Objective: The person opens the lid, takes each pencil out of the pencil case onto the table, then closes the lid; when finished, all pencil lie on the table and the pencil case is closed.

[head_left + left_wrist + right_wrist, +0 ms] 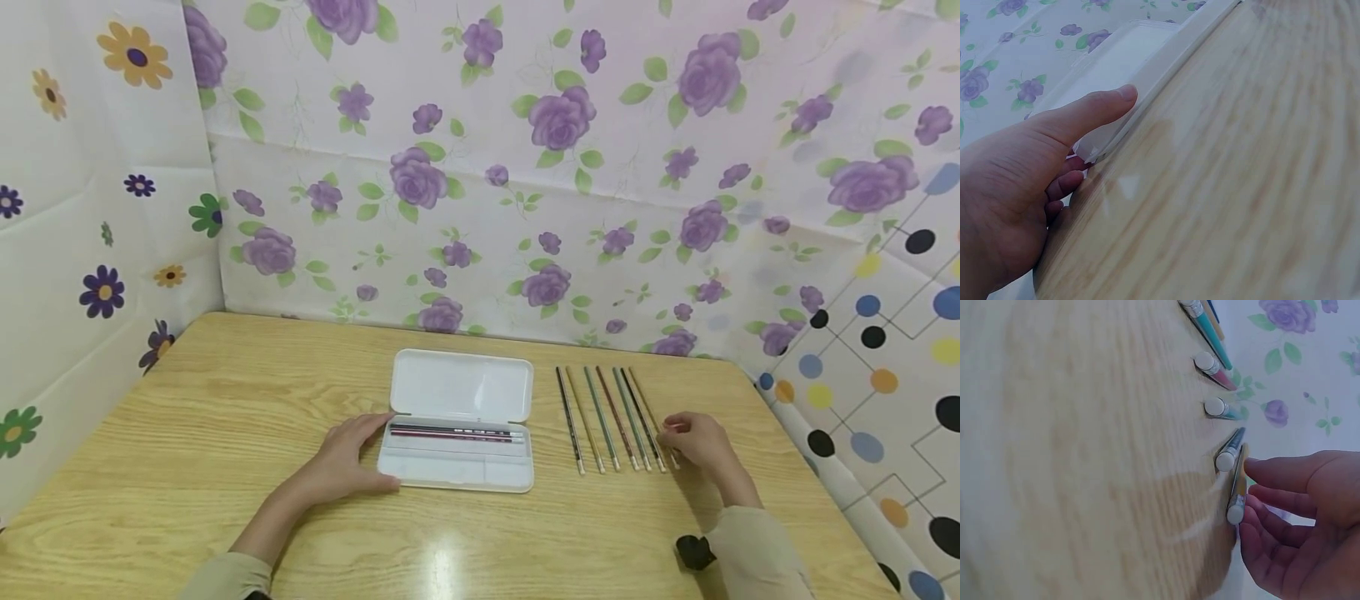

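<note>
A white pencil case (456, 473) lies with its lid (462, 385) raised in the head view. Dark and red pencils (450, 434) lie in its rear compartment. At the case's left end, my left hand (341, 462) grips it, thumb along the front edge and fingers at the back corner. Right of the case, several pencils with white ends (617, 417) lie in a slanted row. At the rightmost of these, a yellow pencil (1239, 487), the thumb and fingers of my right hand (697, 442) pinch near its white end.
Wood-grain tabletop (300, 367) runs under everything. A floral cloth (487, 208) hangs along the back edge. Patterned sheets border the left and right sides. A black object (695, 552) sits by the right sleeve.
</note>
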{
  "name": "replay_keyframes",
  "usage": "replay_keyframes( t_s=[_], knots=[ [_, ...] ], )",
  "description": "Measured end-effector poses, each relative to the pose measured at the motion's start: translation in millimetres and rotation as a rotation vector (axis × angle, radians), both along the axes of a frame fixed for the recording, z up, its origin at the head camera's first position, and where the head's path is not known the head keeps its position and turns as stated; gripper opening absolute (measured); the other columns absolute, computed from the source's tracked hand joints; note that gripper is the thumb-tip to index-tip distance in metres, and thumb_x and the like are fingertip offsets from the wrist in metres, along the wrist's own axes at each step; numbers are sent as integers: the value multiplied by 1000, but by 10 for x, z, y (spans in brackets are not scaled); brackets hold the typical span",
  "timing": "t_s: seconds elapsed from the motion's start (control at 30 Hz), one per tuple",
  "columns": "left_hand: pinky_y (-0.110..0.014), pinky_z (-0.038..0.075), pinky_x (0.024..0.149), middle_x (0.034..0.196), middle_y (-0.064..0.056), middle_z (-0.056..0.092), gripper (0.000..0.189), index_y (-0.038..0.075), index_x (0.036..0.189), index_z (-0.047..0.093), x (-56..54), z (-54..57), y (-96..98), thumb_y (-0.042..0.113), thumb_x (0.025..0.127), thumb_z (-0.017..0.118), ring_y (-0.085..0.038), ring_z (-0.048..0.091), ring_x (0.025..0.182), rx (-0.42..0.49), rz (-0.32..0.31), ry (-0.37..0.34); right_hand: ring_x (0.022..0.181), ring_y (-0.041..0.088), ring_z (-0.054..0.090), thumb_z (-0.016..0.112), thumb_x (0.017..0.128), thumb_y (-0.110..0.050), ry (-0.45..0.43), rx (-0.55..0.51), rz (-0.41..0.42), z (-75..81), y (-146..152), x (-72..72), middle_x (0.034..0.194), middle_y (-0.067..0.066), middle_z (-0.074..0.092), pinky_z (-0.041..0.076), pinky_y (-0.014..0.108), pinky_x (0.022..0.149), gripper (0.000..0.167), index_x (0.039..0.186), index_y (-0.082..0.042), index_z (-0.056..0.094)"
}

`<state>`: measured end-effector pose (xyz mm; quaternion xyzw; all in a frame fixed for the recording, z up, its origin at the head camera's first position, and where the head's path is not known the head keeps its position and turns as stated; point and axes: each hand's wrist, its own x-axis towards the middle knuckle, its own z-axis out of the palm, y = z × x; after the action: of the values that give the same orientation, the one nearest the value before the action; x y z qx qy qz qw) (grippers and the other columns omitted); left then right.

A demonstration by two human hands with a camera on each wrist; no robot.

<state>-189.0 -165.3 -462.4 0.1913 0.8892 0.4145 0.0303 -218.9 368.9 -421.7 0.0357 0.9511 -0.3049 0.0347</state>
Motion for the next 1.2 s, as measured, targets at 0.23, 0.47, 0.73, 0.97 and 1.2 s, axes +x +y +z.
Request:
replay_keyframes(
  t_s=[0.23,0.47,0.73,0.97,1.2],
  knots=[
    [-65,14,104,143,-20,43,100,5,146,40,1,-7,-16,48,67,84,-46,25,135,-8,-1,1,100,44,58,55,98,-19,77,66,12,154,-214,5,114,32,59,49,52,79,42,126,12,53],
    [-66,13,104,143,-21,43,100,4,146,40,9,7,-18,47,67,84,-48,23,136,-6,-5,4,100,41,60,57,97,-15,195,74,100,293,-645,32,110,26,63,51,50,79,37,124,11,56],
    [-64,13,105,143,-22,43,100,5,146,40,7,2,-14,48,67,84,-47,23,136,-8,-4,4,93,30,63,63,93,-10,250,59,260,290,-1195,48,103,13,68,52,45,76,28,117,5,64],
    [-63,14,105,143,-21,43,100,5,146,40,5,2,-19,48,67,84,-46,26,135,-3,2,1,89,22,65,67,89,-3,254,9,414,228,-1671,26,100,8,69,54,35,75,20,109,1,70],
    [-61,17,104,141,-19,45,100,4,145,41,-4,-4,-5,48,67,84,-42,36,129,-8,-8,22,82,17,66,68,88,-1,284,44,544,143,-1958,-32,92,5,71,53,28,72,14,101,0,73]
  ],
)
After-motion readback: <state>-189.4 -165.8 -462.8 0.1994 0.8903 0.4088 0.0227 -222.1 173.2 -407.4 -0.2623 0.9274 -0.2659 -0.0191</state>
